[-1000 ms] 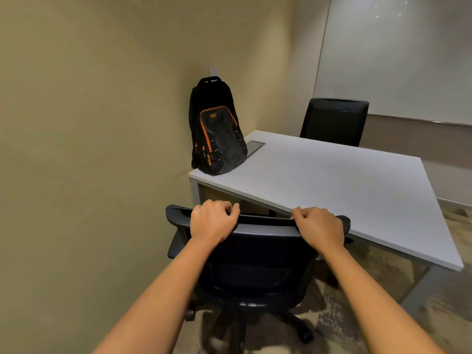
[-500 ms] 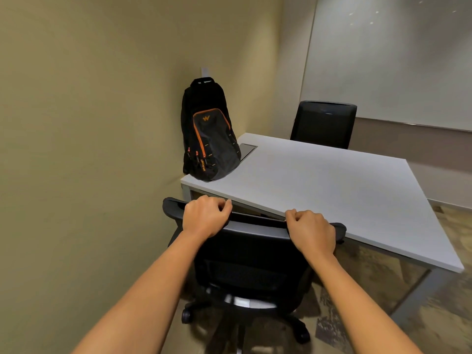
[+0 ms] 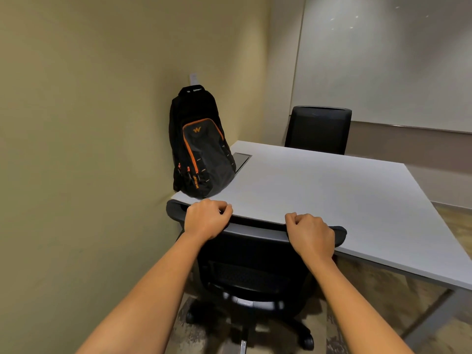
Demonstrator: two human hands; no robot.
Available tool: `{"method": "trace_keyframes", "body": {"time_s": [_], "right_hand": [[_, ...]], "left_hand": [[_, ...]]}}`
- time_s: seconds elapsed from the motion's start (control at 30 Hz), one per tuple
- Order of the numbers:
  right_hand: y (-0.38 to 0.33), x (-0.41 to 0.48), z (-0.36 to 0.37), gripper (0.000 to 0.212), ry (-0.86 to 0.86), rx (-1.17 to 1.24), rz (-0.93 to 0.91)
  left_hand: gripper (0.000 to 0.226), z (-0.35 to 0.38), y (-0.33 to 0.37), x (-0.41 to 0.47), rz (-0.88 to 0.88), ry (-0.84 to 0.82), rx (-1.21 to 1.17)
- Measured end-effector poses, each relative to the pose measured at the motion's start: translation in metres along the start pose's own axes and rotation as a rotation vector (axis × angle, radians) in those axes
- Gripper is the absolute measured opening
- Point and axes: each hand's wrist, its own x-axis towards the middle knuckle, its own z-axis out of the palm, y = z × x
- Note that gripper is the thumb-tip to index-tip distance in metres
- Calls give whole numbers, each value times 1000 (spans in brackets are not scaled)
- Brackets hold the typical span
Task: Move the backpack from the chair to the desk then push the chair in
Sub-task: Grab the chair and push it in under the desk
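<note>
**deskjockey:** So where's it at? Starting closest to the camera: both forearms reach straight out, and the left hand (image 3: 207, 218) and right hand (image 3: 312, 233) are each curled shut over the top rail of the chair (image 3: 251, 264), fingers wrapped over the front edge. Neither hand is nearer, they're pretty much level, one toward each end of the rail.

**rollerbase:** And the thing that matters for the push?

**deskjockey:** The rail's long axis runs left to right, roughly along the near edge of the desk (image 3: 332, 190), which lies straight ahead of the knuckles. The rail looks like it's right at that edge, maybe overlapping it. Can't tell how far the seat is tucked under, the backrest hides it.

**rollerbase:** Different from a second ago?

**deskjockey:** Yep. Back then there was a clear gap between the rail and the desk edge, with the underside of the desk showing. Now that gap's closed. Grip hasn't changed.

**rollerbase:** Backpack?

**deskjockey:** The backpack (image 3: 201, 152) is already on the desk, upright in the near left corner, against the wall. Further back, a second chair (image 3: 318, 130) sits at the far side. I'd guess there's barely any push left.
</note>
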Motion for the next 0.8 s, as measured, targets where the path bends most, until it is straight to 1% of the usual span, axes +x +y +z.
{"method": "trace_keyframes", "body": {"time_s": [0.33, 0.47, 0.8], "right_hand": [[-30, 45, 28, 55, 17, -47, 71], [-44, 57, 37, 55, 23, -51, 94], [-82, 62, 55, 55, 43, -98, 114]], "left_hand": [[44, 17, -28, 67, 45, -36, -32], [42, 22, -41, 90, 57, -46, -58], [43, 22, -79, 123, 121, -59, -102]]}}
